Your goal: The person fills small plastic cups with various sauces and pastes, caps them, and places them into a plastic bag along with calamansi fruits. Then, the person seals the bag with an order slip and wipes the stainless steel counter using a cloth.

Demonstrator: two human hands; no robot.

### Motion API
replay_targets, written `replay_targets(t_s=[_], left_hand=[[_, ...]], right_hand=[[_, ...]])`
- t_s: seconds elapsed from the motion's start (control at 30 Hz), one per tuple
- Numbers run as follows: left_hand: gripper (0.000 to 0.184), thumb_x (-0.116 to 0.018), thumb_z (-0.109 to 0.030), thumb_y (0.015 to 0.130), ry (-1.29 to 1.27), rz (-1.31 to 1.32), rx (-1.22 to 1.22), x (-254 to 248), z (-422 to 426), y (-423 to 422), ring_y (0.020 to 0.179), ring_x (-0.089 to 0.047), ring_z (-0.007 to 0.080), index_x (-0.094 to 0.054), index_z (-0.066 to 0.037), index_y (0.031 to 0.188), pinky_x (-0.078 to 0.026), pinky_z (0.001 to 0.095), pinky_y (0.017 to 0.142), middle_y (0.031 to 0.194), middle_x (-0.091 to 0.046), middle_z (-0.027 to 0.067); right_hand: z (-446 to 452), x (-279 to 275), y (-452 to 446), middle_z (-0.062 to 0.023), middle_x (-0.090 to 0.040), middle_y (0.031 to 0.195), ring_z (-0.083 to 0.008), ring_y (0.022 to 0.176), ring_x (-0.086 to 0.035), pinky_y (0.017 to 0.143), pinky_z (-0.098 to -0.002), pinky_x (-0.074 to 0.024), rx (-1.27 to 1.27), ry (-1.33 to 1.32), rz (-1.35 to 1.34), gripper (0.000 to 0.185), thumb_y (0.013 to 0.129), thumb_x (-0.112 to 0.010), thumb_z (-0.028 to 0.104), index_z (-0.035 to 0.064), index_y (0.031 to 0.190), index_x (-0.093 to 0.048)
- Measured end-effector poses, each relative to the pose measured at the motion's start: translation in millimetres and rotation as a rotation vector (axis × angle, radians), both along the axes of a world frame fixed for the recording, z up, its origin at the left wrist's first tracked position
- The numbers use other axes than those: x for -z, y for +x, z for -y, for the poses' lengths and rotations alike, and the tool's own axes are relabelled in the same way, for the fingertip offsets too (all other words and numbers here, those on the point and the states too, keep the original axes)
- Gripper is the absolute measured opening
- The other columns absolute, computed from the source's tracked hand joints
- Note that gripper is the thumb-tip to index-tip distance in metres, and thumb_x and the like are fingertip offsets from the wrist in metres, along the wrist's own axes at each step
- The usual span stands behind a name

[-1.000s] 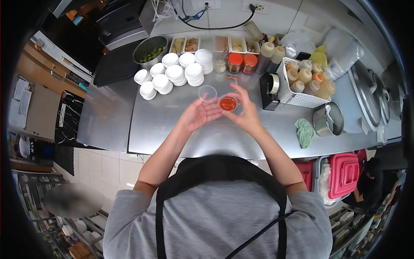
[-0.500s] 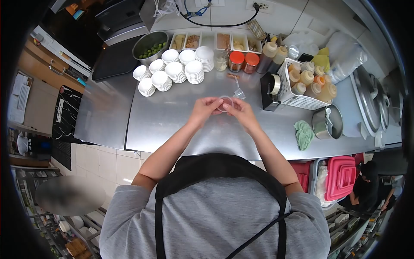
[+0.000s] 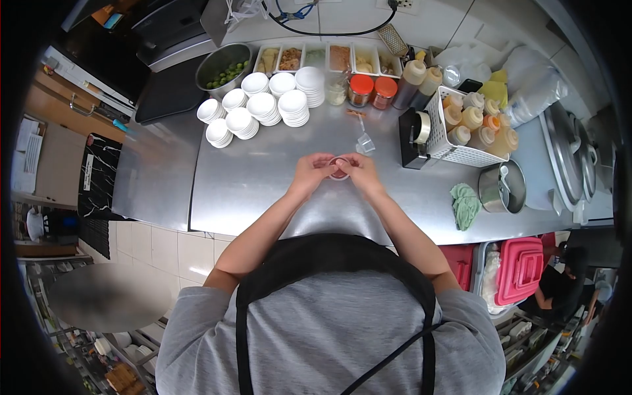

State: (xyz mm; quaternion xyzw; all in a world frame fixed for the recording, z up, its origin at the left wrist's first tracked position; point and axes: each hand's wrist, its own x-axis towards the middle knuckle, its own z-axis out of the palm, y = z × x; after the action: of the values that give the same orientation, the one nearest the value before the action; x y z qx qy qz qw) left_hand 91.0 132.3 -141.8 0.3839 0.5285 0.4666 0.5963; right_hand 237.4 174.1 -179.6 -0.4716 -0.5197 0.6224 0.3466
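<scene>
A small round clear cup (image 3: 338, 175) with reddish contents is held over the steel counter, between both hands. My left hand (image 3: 312, 175) grips its left side, thumb across the top. From the other side my right hand (image 3: 361, 174) closes on the same cup, its thumb also on top near the rim. I cannot tell whether a lid covers the cup. Just beyond the hands lies a small clear plastic scoop (image 3: 365, 143). Red-lidded jars (image 3: 361, 91) stand farther back.
Stacks of white small dishes (image 3: 263, 106) stand at the back left, before a metal bowl (image 3: 227, 78) of green limes. A white basket (image 3: 454, 153) of squeeze bottles, a black tape dispenser (image 3: 413, 146), a green cloth (image 3: 465, 206) and a metal pot (image 3: 511, 197) are on the right.
Both hands have come slightly nearer to me with the cup. The thumbs have moved closer together over its top, and the fingers now wrap more around its sides.
</scene>
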Motion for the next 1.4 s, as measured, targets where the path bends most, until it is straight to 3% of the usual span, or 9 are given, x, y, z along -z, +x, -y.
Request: replay_targets(t_s=[0.23, 0.3, 0.43, 0.5, 0.63, 0.7, 0.83, 1.07, 1.4], left_hand=[[0.028, -0.064, -0.011, 0.075, -0.071, -0.047, 0.016, 9.6, -0.4, -21.4, 0.077, -0.059, 0.0138, -0.058, 0.001, 0.1, -0.046, 0.0245, 0.067, 0.089, -0.062, 0.008], [0.026, -0.064, -0.013, 0.076, -0.108, -0.168, 0.031, 23.5, -1.9, -39.0, 0.076, -0.058, 0.013, -0.06, -0.001, 0.099, -0.046, 0.0238, 0.067, 0.087, -0.062, 0.0061], [0.026, -0.064, -0.018, 0.077, -0.093, -0.339, 0.136, 53.6, -0.8, -72.2, 0.08, -0.058, 0.0136, -0.061, -0.002, 0.098, -0.045, 0.0253, 0.068, 0.093, -0.06, 0.0065], [0.026, -0.063, -0.02, 0.078, 0.351, -1.06, -0.063, 55.5, -2.9, -68.9, 0.084, -0.057, 0.0153, -0.062, -0.002, 0.097, -0.045, 0.0276, 0.071, 0.102, -0.056, 0.0088], [0.034, -0.064, -0.025, 0.078, 0.274, -0.67, -0.138, 11.1, -17.3, -31.8, 0.083, -0.059, 0.02, -0.06, -0.003, 0.103, -0.047, 0.0288, 0.072, 0.105, -0.054, 0.0115], [0.042, -0.053, -0.036, 0.085, -0.204, 0.207, 0.026, 6.4, -24.8, -25.0, 0.084, -0.059, 0.0197, -0.052, -0.008, 0.116, -0.047, 0.0309, 0.073, 0.105, -0.056, 0.0113], [0.048, -0.04, -0.042, 0.089, -0.268, 0.243, 0.203, -17.4, -22.8, -19.3, 0.083, -0.059, 0.0186, -0.043, -0.009, 0.124, -0.047, 0.0324, 0.071, 0.105, -0.056, 0.0099], [0.045, -0.039, -0.036, 0.091, -0.178, 0.131, 0.129, -42.2, 2.2, -26.9, 0.085, -0.06, 0.0177, -0.042, -0.004, 0.123, -0.05, 0.0284, 0.066, 0.101, -0.058, 0.011], [0.037, -0.042, -0.028, 0.09, -0.144, 0.235, 0.055, -47.0, 9.9, -34.0, 0.085, -0.061, 0.0185, -0.047, 0.0, 0.113, -0.051, 0.0275, 0.066, 0.1, -0.058, 0.0112]], right_hand=[[-5.0, -6.2, -2.3, -0.0094, -0.062, 0.081, -0.0156, 0.071, -0.059, 0.066, -0.027, -0.0464, -0.083, 0.129, 0.134, 0.026, 0.08, -0.061, 0.015, -0.0036, 0.097, -0.058], [-9.3, -34.8, 8.3, -0.0096, -0.061, 0.078, -0.0208, 0.069, -0.06, 0.067, -0.0303, -0.0466, 0.232, 0.678, 0.574, 0.032, 0.077, -0.064, 0.019, -0.0027, 0.099, -0.057], [-42.1, 16.2, 40.5, -0.0169, -0.059, 0.087, -0.0343, 0.081, -0.057, 0.072, -0.0397, -0.0452, 0.378, 0.515, 0.636, 0.024, 0.076, -0.06, 0.021, -0.0005, 0.087, -0.059], [-47.6, 15.2, 43.1, -0.0148, -0.057, 0.096, -0.034, 0.082, -0.056, 0.072, -0.0411, -0.0448, 0.012, 0.321, 0.587, 0.021, 0.076, -0.059, 0.018, 0.0011, 0.088, -0.058], [-27.8, -13.5, 26.1, -0.0091, -0.057, 0.099, -0.0318, 0.088, -0.056, 0.074, -0.0408, -0.0458, -0.273, 0.793, 0.662, 0.014, 0.075, -0.06, 0.017, 0.0085, 0.085, -0.06], [-14.9, -37.1, 27.9, -0.0081, -0.057, 0.1, -0.031, 0.091, -0.055, 0.075, -0.0403, -0.0462, -0.419, 1.006, 0.685, 0.012, 0.074, -0.06, 0.018, 0.0107, 0.084, -0.061], [-35.1, -110.1, 63.9, -0.0086, -0.057, 0.097, -0.0279, 0.096, -0.051, 0.084, -0.0351, -0.0418, -0.214, 1.342, 0.659, 0.031, 0.067, -0.067, 0.019, 0.0096, 0.096, -0.06], [-200.5, -180.7, 262.0, -0.013, -0.058, 0.105, -0.0284, 0.102, -0.051, 0.084, -0.0325, -0.0401, 0.063, 0.25, 1.371, 0.038, 0.066, -0.067, 0.022, 0.0086, 0.101, -0.06], [-145.5, -158.0, 240.3, -0.0081, -0.062, 0.094, -0.0281, 0.1, -0.053, 0.1, -0.0512, -0.0157, -0.006, 0.373, 1.366, 0.055, 0.055, -0.07, 0.026, 0.0181, 0.106, -0.053]])
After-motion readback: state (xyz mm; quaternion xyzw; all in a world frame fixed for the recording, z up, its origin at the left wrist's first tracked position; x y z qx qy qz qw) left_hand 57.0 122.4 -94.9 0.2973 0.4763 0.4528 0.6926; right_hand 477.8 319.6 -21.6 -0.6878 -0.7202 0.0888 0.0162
